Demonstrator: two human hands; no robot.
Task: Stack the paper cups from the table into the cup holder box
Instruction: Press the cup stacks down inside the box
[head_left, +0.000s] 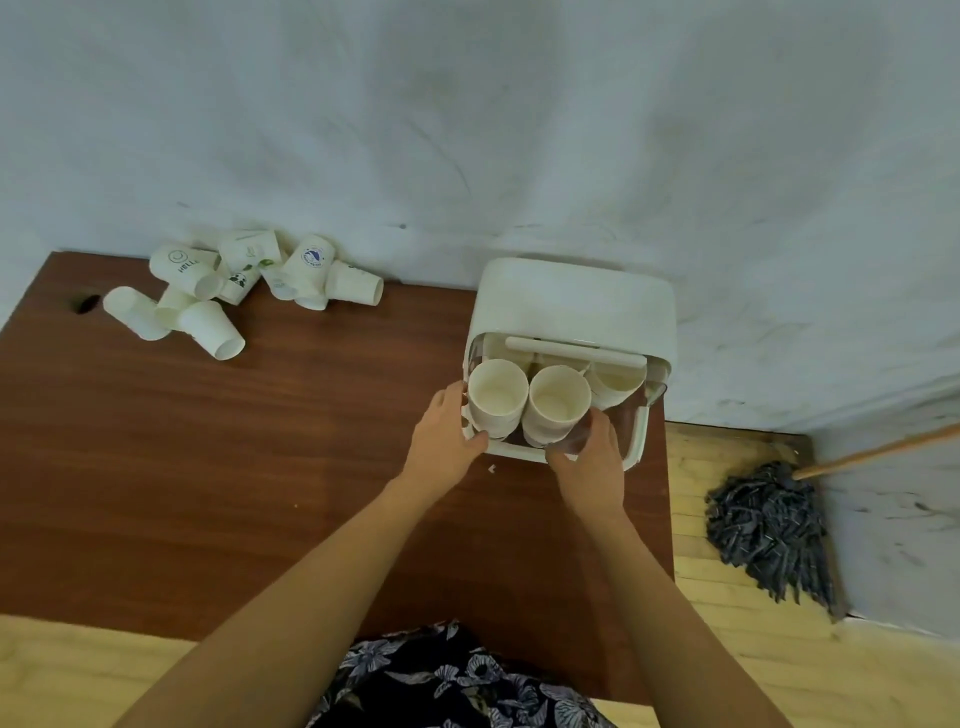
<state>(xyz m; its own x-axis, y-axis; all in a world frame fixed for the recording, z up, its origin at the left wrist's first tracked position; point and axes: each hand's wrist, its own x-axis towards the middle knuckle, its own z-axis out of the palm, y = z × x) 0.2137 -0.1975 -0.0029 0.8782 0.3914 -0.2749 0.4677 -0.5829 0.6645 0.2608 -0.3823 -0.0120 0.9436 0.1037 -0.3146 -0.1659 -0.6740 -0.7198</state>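
Observation:
A white cup holder box (576, 306) stands at the table's far right, its clear front cover (631, 415) swung down. Inside it stand white paper cups: one stack at the left (496, 397), one in the middle (558, 405), another at the right (618, 384). My left hand (447, 436) holds the box's front left corner, thumb on its lower edge. My right hand (589, 457) grips the lower front edge of the box and the clear cover. A pile of several loose paper cups (234, 286) lies on its side at the table's far left.
The brown wooden table (260, 467) meets a pale wall at the back. A small hole (85, 303) sits in its far left corner. A dark mop (769, 535) with a wooden handle leans against the wall on the floor at the right.

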